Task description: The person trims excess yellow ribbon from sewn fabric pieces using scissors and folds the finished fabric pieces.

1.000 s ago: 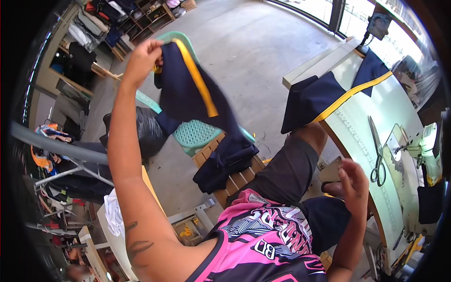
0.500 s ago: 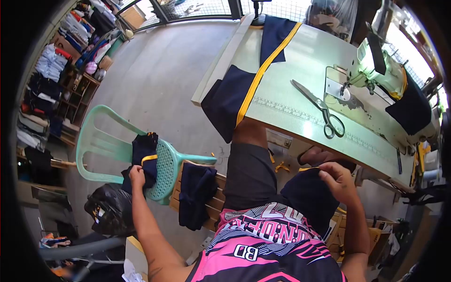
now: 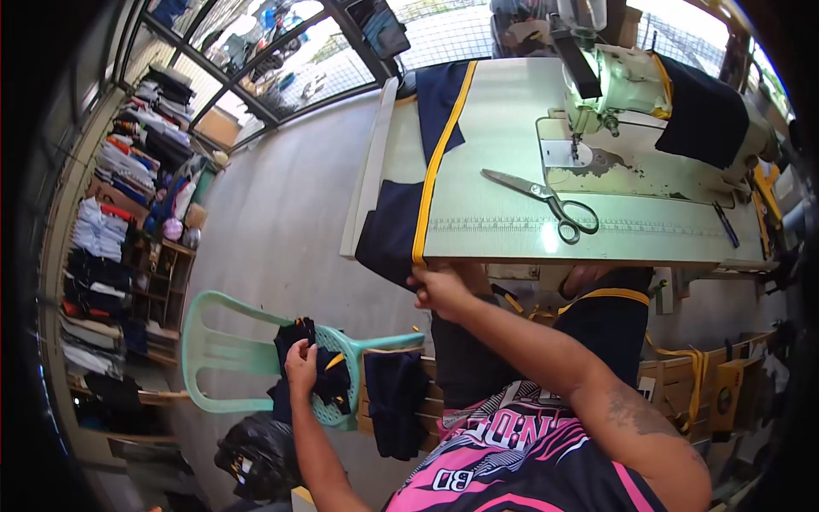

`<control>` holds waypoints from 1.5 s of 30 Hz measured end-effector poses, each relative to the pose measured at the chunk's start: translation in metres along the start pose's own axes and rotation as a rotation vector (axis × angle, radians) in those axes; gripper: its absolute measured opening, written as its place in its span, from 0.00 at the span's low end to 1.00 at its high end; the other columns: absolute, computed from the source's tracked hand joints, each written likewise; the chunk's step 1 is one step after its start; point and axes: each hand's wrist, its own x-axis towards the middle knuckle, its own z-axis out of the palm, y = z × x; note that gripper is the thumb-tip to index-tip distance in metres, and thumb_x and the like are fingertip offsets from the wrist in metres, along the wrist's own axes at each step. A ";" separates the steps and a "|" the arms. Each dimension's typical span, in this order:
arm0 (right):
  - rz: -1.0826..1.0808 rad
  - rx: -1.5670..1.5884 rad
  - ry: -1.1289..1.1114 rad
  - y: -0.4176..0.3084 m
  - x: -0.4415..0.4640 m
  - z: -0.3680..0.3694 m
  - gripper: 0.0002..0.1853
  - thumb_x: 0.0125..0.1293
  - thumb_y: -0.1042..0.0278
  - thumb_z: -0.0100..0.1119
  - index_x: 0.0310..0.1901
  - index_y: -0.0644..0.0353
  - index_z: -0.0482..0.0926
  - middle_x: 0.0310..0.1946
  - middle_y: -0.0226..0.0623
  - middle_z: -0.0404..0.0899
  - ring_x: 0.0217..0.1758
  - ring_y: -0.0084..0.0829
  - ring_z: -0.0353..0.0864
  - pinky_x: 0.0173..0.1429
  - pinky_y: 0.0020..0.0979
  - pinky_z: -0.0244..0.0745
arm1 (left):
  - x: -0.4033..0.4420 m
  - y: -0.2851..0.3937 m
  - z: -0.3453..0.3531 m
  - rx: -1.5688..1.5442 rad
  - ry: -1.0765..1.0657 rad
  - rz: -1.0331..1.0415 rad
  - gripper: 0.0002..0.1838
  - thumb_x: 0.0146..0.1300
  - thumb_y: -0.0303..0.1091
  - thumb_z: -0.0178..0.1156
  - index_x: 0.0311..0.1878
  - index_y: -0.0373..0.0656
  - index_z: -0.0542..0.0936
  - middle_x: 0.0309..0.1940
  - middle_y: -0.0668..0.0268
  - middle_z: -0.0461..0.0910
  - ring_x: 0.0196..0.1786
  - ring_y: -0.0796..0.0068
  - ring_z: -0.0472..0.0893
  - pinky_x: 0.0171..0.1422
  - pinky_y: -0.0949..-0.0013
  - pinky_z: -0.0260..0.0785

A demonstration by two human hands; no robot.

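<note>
On the green plastic chair, my left hand has its fingers curled on a navy cloth piece with a bit of yellow trim. My right hand reaches across my body and pinches the lower end of a yellow-edged navy cloth strip at the table's front left corner. That strip runs back over the sewing table. Scissors lie half open to the right of it. Another navy cloth piece with a yellow band rests over my leg.
A sewing machine stands at the table's right, with navy cloth draped over it. Folded navy cloth hangs on a wooden bench beside the chair. A black plastic bag sits below. Shelves of folded clothes line the left wall.
My right hand has moved left from the cloth on my leg to the yellow-edged strip at the table corner. My left hand stays at the chair's cloth. The view has shifted.
</note>
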 end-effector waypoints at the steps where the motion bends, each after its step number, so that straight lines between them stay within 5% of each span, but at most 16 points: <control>1: -0.025 -0.121 0.010 0.004 -0.006 0.004 0.12 0.72 0.61 0.57 0.46 0.63 0.75 0.36 0.39 0.79 0.22 0.24 0.72 0.27 0.27 0.73 | 0.002 0.045 -0.005 -0.110 -0.038 0.056 0.16 0.64 0.34 0.65 0.51 0.36 0.81 0.42 0.58 0.84 0.42 0.65 0.82 0.51 0.69 0.75; 3: -0.056 -0.252 0.034 0.009 -0.035 0.009 0.11 0.74 0.61 0.55 0.40 0.62 0.78 0.35 0.37 0.79 0.21 0.23 0.71 0.27 0.27 0.71 | 0.005 0.136 -0.008 -0.235 -0.085 0.114 0.14 0.65 0.32 0.63 0.51 0.36 0.81 0.43 0.59 0.84 0.42 0.68 0.82 0.51 0.70 0.74; 5: -0.464 -0.841 0.014 0.009 -0.078 0.005 0.16 0.73 0.60 0.57 0.31 0.62 0.78 0.30 0.35 0.75 0.22 0.25 0.68 0.28 0.29 0.67 | 0.005 0.221 -0.003 -0.284 -0.115 0.414 0.12 0.64 0.26 0.62 0.50 0.35 0.81 0.44 0.60 0.84 0.42 0.67 0.82 0.51 0.69 0.74; 8: -0.635 -1.120 -0.001 -0.016 -0.147 -0.001 0.18 0.72 0.60 0.58 0.24 0.62 0.77 0.28 0.38 0.73 0.24 0.34 0.69 0.33 0.35 0.68 | 0.007 0.334 0.015 -0.362 -0.416 0.910 0.10 0.66 0.24 0.57 0.49 0.36 0.81 0.46 0.60 0.84 0.46 0.65 0.82 0.55 0.67 0.73; 10: -1.199 -1.300 -0.124 -0.028 -0.185 -0.007 0.17 0.71 0.63 0.58 0.24 0.61 0.77 0.26 0.40 0.71 0.26 0.40 0.69 0.37 0.37 0.68 | 0.016 0.384 0.050 -0.349 -0.632 1.132 0.07 0.67 0.27 0.57 0.44 0.36 0.82 0.42 0.60 0.84 0.41 0.62 0.81 0.50 0.65 0.73; 13: -1.095 -1.301 -0.321 -0.063 -0.250 -0.014 0.15 0.71 0.66 0.58 0.24 0.60 0.75 0.26 0.42 0.71 0.27 0.43 0.69 0.40 0.38 0.68 | 0.026 0.433 0.097 -0.223 -0.828 1.371 0.11 0.70 0.33 0.56 0.37 0.36 0.82 0.33 0.58 0.82 0.34 0.59 0.79 0.43 0.62 0.71; 15: -0.758 -1.173 -0.674 -0.082 -0.295 -0.027 0.15 0.70 0.68 0.58 0.24 0.59 0.72 0.24 0.43 0.70 0.28 0.44 0.70 0.38 0.38 0.68 | 0.020 0.452 0.112 0.164 -0.931 1.337 0.17 0.72 0.38 0.54 0.30 0.36 0.79 0.26 0.57 0.79 0.29 0.57 0.75 0.38 0.59 0.68; 17: -0.690 -1.101 -0.665 -0.107 -0.340 -0.043 0.15 0.69 0.70 0.60 0.24 0.58 0.68 0.21 0.39 0.70 0.25 0.43 0.69 0.36 0.36 0.67 | 0.025 0.451 0.110 0.260 -0.945 1.348 0.24 0.73 0.44 0.52 0.25 0.34 0.77 0.24 0.57 0.78 0.28 0.55 0.74 0.39 0.57 0.68; 22: -0.503 -1.215 -0.203 -0.142 -0.417 -0.111 0.12 0.61 0.72 0.71 0.25 0.61 0.75 0.18 0.32 0.72 0.18 0.33 0.65 0.25 0.30 0.61 | 0.039 0.388 0.039 0.102 -0.883 1.006 0.16 0.69 0.33 0.55 0.25 0.36 0.72 0.20 0.64 0.69 0.23 0.68 0.65 0.31 0.65 0.61; 27: -0.463 -1.126 0.032 -0.140 -0.455 -0.168 0.10 0.54 0.71 0.76 0.27 0.63 0.81 0.18 0.33 0.75 0.17 0.28 0.63 0.24 0.26 0.58 | -0.041 0.310 -0.031 -0.073 -1.221 0.574 0.08 0.59 0.30 0.64 0.27 0.39 0.77 0.21 0.68 0.71 0.22 0.74 0.65 0.28 0.70 0.57; 32: -0.619 -1.010 0.005 -0.167 -0.495 -0.193 0.11 0.53 0.68 0.75 0.24 0.63 0.80 0.18 0.33 0.74 0.17 0.28 0.62 0.26 0.29 0.59 | -0.085 0.321 -0.063 -0.388 -1.226 0.715 0.07 0.55 0.29 0.67 0.28 0.37 0.80 0.22 0.67 0.75 0.21 0.74 0.67 0.27 0.72 0.56; 38: -0.390 -1.189 0.372 -0.189 -0.453 -0.248 0.11 0.61 0.65 0.67 0.31 0.66 0.80 0.25 0.28 0.75 0.29 0.23 0.66 0.35 0.25 0.63 | -0.056 0.347 0.041 -0.152 -0.940 0.693 0.04 0.58 0.26 0.65 0.33 0.37 0.79 0.26 0.66 0.75 0.26 0.73 0.67 0.33 0.72 0.61; 45: -0.154 -1.173 0.577 -0.163 -0.356 -0.364 0.15 0.67 0.61 0.62 0.38 0.69 0.82 0.28 0.29 0.78 0.30 0.21 0.69 0.38 0.23 0.66 | -0.020 0.342 0.200 -0.200 -0.921 0.768 0.09 0.66 0.30 0.62 0.44 0.34 0.82 0.32 0.64 0.81 0.30 0.76 0.72 0.37 0.75 0.65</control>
